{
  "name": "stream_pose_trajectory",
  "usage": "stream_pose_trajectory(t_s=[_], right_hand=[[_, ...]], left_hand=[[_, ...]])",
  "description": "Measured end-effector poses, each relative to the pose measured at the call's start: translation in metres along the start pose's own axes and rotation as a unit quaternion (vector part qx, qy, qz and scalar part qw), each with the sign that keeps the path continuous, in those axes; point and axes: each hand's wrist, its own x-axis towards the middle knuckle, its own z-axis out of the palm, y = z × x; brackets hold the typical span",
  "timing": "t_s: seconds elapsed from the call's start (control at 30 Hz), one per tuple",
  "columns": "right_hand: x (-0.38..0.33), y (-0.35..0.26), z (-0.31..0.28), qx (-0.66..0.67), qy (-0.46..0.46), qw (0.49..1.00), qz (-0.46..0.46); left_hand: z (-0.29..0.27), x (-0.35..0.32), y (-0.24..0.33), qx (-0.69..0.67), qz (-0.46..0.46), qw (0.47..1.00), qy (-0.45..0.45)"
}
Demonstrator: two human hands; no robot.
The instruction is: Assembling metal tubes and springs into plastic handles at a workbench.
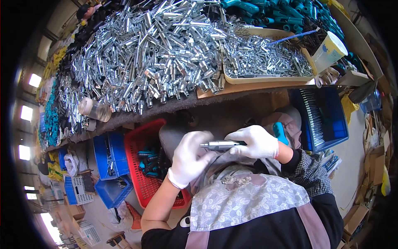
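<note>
Both my gloved hands meet over my lap: left hand [188, 159] grips the metal tube [217, 145], right hand [256, 142] clasps its teal handle [280, 133]; seating them looks next.

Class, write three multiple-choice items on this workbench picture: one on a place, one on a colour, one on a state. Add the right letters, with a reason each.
1. Where is the red basket?
A. below the bench edge, at the person's left
B. on top of the metal parts
C. at the person's right

2. What colour is the tool's handle?
A. yellow
B. teal
C. red

3. How is the tool held?
A. by both gloved hands
B. by one hand only
C. lying on the bench

Answers: 1 A, it sits under the bench edge beside blue crates. 2 B, teal shows past the right hand. 3 A, the left hand meets its metal tip and the right hand grips it.
</note>
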Motion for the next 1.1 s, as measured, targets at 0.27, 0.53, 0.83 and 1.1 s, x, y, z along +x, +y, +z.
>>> stream_pose_trajectory(t_s=[0.27, 0.53, 0.83, 1.1], right_hand=[[-0.002, -0.001, -0.002, -0.003, 0.002, 1.000, -0.002], [-0.002, 0.006, -0.003, 0.038, 0.000, 0.999, -0.009], [0.012, 0.015, 0.025, 0.710, 0.326, 0.621, -0.053], [0.032, 0.120, 0.068, 0.775, 0.420, 0.428, 0.201]], left_hand=[[-0.001, 0.004, 0.004, 0.076, 0.158, 0.984, -0.032], [0.003, 0.003, 0.000, 0.024, 0.181, 0.983, -0.017], [0.027, -0.012, -0.023, 0.058, -0.045, 0.975, -0.210], [0.033, -0.026, -0.027, -0.018, 0.007, 0.999, -0.027]])
